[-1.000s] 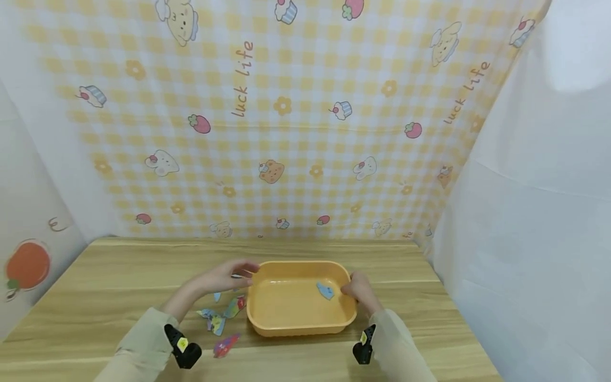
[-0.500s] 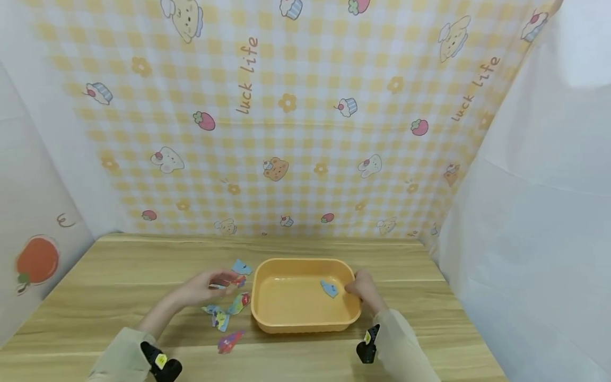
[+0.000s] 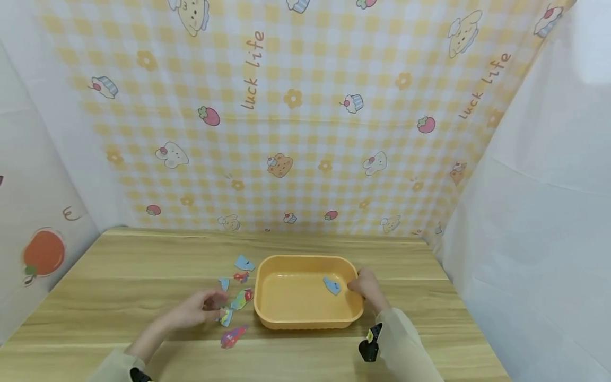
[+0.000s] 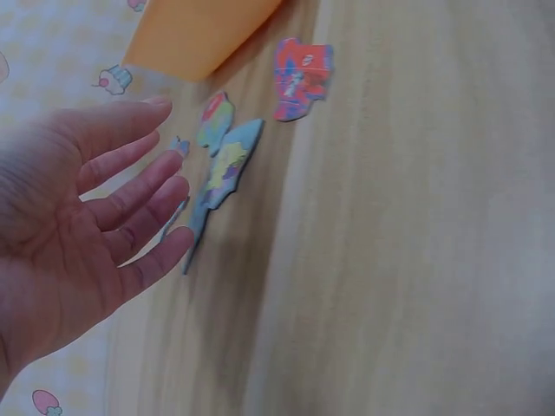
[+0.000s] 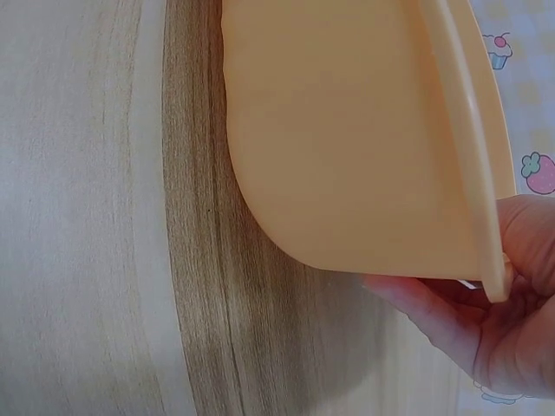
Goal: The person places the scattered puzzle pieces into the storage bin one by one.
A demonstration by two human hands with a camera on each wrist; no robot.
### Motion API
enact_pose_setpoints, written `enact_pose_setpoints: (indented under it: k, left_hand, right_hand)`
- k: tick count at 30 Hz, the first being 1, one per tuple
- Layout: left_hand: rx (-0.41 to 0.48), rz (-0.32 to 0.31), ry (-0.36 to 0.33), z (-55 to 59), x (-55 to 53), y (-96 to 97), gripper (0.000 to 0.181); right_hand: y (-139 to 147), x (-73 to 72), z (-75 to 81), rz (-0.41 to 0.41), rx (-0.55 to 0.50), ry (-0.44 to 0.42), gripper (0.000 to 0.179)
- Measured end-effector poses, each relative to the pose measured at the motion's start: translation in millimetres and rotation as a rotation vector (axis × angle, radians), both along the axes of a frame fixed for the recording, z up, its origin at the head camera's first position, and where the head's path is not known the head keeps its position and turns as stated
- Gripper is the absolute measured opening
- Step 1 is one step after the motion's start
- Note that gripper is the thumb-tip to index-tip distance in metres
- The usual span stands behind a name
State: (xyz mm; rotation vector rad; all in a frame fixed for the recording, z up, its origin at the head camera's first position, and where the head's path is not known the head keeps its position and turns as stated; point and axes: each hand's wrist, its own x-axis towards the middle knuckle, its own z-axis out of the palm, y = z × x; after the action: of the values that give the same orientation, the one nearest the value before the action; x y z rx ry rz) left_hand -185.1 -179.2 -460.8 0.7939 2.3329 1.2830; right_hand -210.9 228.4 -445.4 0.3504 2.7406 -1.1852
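Observation:
My right hand (image 3: 367, 289) grips the right end of a yellow-orange plastic tray (image 3: 288, 300), thumb at the rim and fingers under it in the right wrist view. One light-blue puzzle piece (image 3: 331, 286) lies inside the tray, toward its right end. My left hand (image 3: 191, 310), left of the tray, holds nothing; its fingers are loosely extended and spread in the left wrist view. Its fingertips overlap a blue-and-yellow puzzle piece (image 4: 227, 166). Close by lie a green-and-red piece (image 3: 242, 299), a purple-red piece (image 3: 233, 337) and a small blue piece (image 3: 224, 284).
Farther back on the wood-grain table (image 3: 157, 265) lie another blue piece (image 3: 244, 263) and a small red piece (image 3: 241, 277), near the tray's left end. A yellow checked cloth (image 3: 305, 132) hangs behind the table. White sheets (image 3: 539, 212) close off the sides.
My left hand has moved from the tray's left rim leftward and toward me, uncovering blue and red pieces. My right hand stays on the tray. The head view has shifted slightly.

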Motion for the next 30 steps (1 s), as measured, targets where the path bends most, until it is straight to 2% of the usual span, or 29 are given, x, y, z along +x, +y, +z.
enact_pose_setpoints:
  k: [6, 10, 14, 17, 19, 22, 30]
  left_hand:
    - [0.001, 0.020, -0.020, -4.0, 14.2, 3.5, 0.049]
    - [0.010, 0.023, -0.004, -7.2, 25.3, 7.1, 0.040]
    - [-0.067, 0.067, 0.077, -11.1, 37.8, 13.8, 0.030]
    - [-0.167, 0.136, 0.177, -13.5, 45.1, 21.4, 0.035]
    - [-0.208, 0.173, 0.215, -14.4, 47.8, 26.2, 0.038]
    - [-0.233, 0.211, 0.215, -14.5, 49.6, 31.3, 0.039]
    - [-0.228, 0.228, 0.226, -17.9, 53.7, 36.0, 0.030]
  right_hand:
    - [0.7, -0.3, 1.5, -0.002, 0.007, 0.016, 0.022]
    - [-1.0, 1.8, 2.7, 0.003, -0.006, 0.025, 0.022]
    - [-2.5, 3.2, 2.7, 0.002, -0.008, 0.033, 0.019]
    - [-2.2, 2.0, 2.2, 0.001, -0.004, 0.032, 0.016]
    - [-1.5, 1.0, 1.6, 0.003, 0.011, 0.033, 0.015]
    - [-0.3, 0.6, 0.3, 0.002, 0.020, 0.028, 0.013]
    - [-1.8, 2.2, -2.8, 0.001, 0.037, 0.021, 0.011]
